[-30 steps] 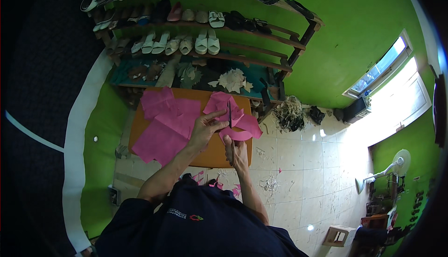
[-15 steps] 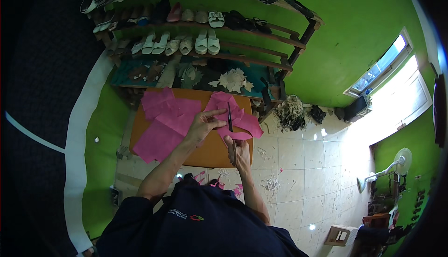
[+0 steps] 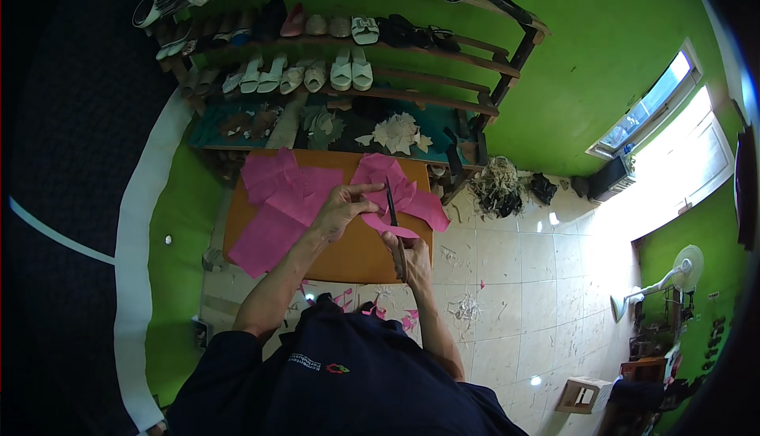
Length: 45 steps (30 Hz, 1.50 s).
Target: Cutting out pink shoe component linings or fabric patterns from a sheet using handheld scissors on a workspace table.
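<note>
- The step in hand looks to be cutting: a slim, curved piece of bright pink sheet material [image 3: 388, 228] lies at the dark-bladed scissors [image 3: 391, 202], above the right half of the flat, orange-brown table [image 3: 356, 258].
- The left hand [image 3: 336, 210] seems to pinch the pink piece between thumb and fingers, its index finger reaching toward the blades; the exact grip is too small to tell.
- The right hand [image 3: 410, 258] is closed around the scissors' handles near the table's right edge, with the blades pointing toward the far edge. Whether the blades are parted cannot be told.
- A further cut would probably call for the left hand to hold the piece taut and turn it, fingertips clear of the blades.
- The held piece looks thin and limp, with a smooth, bowed near edge.
- Overlapping bright pink sheets [image 3: 273, 230] cover the table's left side; another loose pink piece [image 3: 427, 209] overhangs the right edge.
</note>
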{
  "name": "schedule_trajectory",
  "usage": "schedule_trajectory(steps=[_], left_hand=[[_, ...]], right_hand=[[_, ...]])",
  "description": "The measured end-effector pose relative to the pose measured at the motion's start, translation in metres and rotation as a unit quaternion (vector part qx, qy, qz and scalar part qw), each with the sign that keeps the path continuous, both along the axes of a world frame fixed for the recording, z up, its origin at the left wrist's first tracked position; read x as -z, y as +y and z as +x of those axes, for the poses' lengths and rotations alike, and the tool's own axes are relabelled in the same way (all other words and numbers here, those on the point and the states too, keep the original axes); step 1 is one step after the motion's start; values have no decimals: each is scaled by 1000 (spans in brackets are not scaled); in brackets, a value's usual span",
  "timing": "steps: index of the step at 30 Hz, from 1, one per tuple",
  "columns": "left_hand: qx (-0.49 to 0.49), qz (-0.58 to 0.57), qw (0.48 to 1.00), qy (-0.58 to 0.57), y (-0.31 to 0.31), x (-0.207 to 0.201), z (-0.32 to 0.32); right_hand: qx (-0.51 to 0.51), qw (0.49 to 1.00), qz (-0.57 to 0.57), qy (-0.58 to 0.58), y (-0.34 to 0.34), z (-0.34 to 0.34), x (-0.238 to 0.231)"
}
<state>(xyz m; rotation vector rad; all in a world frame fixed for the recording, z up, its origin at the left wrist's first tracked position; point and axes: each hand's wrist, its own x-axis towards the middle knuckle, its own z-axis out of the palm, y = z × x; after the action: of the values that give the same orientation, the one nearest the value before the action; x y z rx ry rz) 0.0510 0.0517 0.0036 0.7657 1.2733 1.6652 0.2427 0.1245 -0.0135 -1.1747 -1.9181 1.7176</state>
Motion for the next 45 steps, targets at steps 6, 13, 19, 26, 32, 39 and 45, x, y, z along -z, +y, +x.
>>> schedule_trajectory(steps=[6, 13, 19, 26, 32, 39, 45], left_hand=[[12, -18, 1000, -7, 5, 8, -5], [51, -25, 998, 14, 4, 31, -13], [51, -46, 997, -24, 10, 37, -8], [-29, -88, 995, -36, 33, 72, -20], [-65, -94, 991, -70, 79, 116, -38], [-214, -183, 951, 128, 96, 249, -56], [-31, -200, 881, 427, 79, 333, 32]], right_hand=[[2, 1000, 8, -18, 4, 5, 3], [-20, 999, 18, -19, 8, 13, 23], [31, 999, -32, -3, -1, 37, 46], [103, 986, -118, -58, -8, 71, 64], [107, 979, -99, -145, -14, 95, 84], [131, 971, -144, -139, -10, 106, 81], [151, 967, -143, -150, -3, 111, 78]])
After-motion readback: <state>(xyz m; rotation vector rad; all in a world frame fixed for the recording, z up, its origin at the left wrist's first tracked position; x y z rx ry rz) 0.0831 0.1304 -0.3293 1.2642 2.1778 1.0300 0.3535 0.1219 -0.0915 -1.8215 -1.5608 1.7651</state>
